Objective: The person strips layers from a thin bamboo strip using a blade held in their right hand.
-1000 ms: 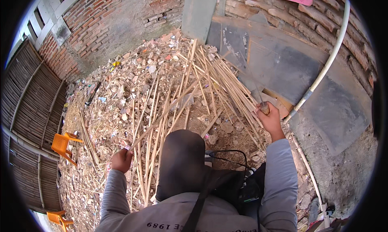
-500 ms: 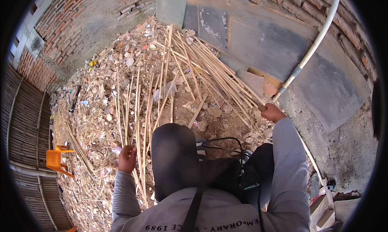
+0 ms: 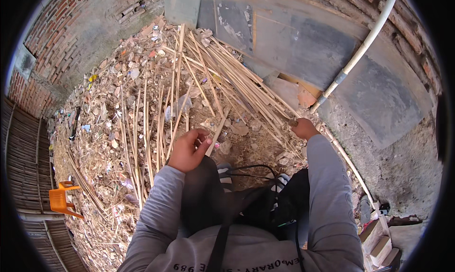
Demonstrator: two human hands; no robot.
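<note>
My right hand (image 3: 305, 129) is closed round a short brown, wood-like piece (image 3: 293, 123); its kind is unclear, as most of it is inside the fist. That fist is beside the near ends of a long pile of bamboo strips (image 3: 246, 82) lying slantwise on the ground. Over my left knee hangs my left hand (image 3: 189, 151), fingers loosely bent and thumb apart, with nothing seen in it. Just past its thumb lies a flat, wider strip (image 3: 218, 132); whether they touch cannot be told. More thin strips (image 3: 148, 134) lie lengthwise left of that hand.
Rubble and litter (image 3: 109, 110) cover the ground. Grey boards (image 3: 303, 39) lean on the brick wall at the far right, with a pale pipe (image 3: 362, 54) slanting across them. An orange plastic chair (image 3: 61, 199) stands left, by a bamboo-slat wall (image 3: 28, 153). Wood blocks (image 3: 379, 248) lie near right.
My left hand has moved right and away from me, from beside the left strips to over my knee. My right hand still grips the brown piece. The view has shifted slightly.
</note>
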